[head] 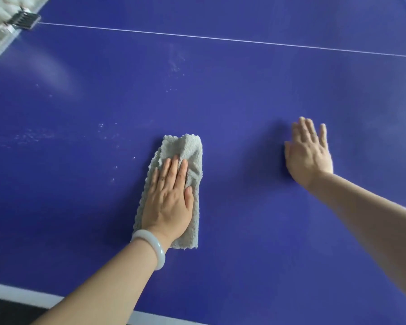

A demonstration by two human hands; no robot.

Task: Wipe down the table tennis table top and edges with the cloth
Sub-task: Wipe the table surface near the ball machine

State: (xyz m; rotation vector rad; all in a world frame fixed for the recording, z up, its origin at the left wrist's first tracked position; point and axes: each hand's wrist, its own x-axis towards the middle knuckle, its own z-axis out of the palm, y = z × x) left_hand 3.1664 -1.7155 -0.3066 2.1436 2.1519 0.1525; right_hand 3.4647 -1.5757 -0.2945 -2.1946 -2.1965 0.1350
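Observation:
A blue table tennis table top (244, 95) fills the view. A folded grey cloth (188, 151) lies on it near the middle. My left hand (168, 200) presses flat on the cloth with straight fingers; a pale bangle sits on that wrist. My right hand (308, 153) rests flat on the bare blue surface to the right of the cloth, fingers straight and spread. Pale dust specks (33, 136) mark the surface left of the cloth.
A thin white centre line (220, 38) crosses the table at the far side. The white near edge (21, 294) runs along the bottom left. A black net clamp (24, 19) sits at the top left corner.

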